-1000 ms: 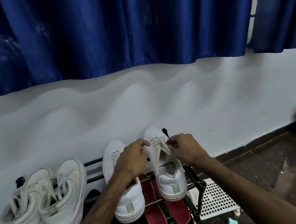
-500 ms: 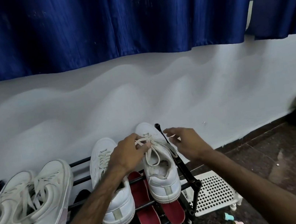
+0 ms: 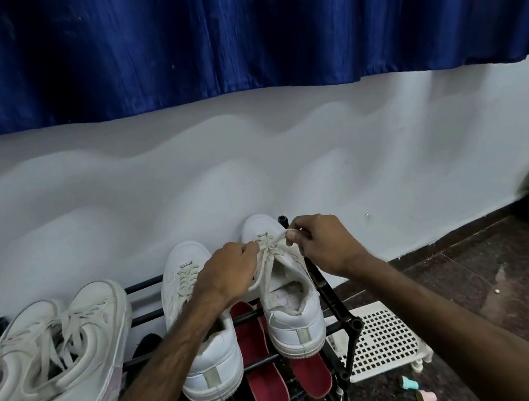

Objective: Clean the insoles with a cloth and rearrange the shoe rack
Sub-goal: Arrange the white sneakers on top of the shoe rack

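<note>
Both hands are on the laces (image 3: 269, 251) of the right-end sneaker (image 3: 292, 320). One strand is pinched at the fingertips of the right hand (image 3: 323, 243), and the left hand (image 3: 229, 268) is curled onto the lacing opposite. The hands are held close together, not touching.

The sneaker is stood on the top tier of the shoe rack (image 3: 339, 306), toe to the wall and heel at the front bar. Its partner (image 3: 208, 358) is parked just beside it on the left, partly covered by the left forearm. A second pale pair (image 3: 74, 362) is lined up further left on the same tier.

Two red insoles (image 3: 264, 380) are seen through the bars on the tier below, lying flat under and between the two white sneakers. No cloth is in view, and whether the insoles have been wiped cannot be told.

The job is judged to be well into the rearranging stage, with four shoes ranged in a row and the lacing being tidied. The insoles appear not yet to have been put back into any shoe. The loose, sprawling laces of the left pair look untended as well.
</note>
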Demonstrator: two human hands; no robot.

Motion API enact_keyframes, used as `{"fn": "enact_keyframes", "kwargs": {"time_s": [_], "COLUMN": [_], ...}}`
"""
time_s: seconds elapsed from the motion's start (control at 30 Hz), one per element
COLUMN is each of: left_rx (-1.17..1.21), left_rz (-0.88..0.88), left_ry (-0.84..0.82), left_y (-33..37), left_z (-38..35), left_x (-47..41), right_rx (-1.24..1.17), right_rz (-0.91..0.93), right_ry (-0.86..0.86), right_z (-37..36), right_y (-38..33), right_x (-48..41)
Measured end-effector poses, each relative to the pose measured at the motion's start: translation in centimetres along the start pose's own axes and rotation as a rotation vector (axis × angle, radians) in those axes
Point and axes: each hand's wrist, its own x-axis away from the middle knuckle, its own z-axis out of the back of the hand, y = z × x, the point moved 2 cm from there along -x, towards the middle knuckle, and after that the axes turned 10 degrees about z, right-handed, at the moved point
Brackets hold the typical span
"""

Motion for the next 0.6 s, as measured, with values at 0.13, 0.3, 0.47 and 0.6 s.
{"fn": "enact_keyframes", "kwargs": {"time_s": [0.13, 0.3, 0.47, 0.6], "left_rx": [0.035, 0.408, 0.355, 0.095], "left_rz": [-0.027, 0.048, 0.058, -0.045], "left_ry": [-0.025, -0.25, -0.447, -0.469], "left_y": [-0.4, -0.3, 0.2, 0.7], "left_z": [0.5, 1.7, 1.4, 1.0], "left_x": [0.1, 1.3, 2.3, 2.8], "right_rx": [0.024, -0.056, -0.154, 0.036], "right_rz": [-0.043, -0.14, -0.259, -0.214], "right_ry": [-0.01, -0.148, -0.281, -0.271], "right_z": [0.8, 2.3, 1.4, 0.4], "right_y": [-0.5, -2.4, -4.2, -5.1], "right_x": [0.0, 0.4, 2.3, 3.0]}}
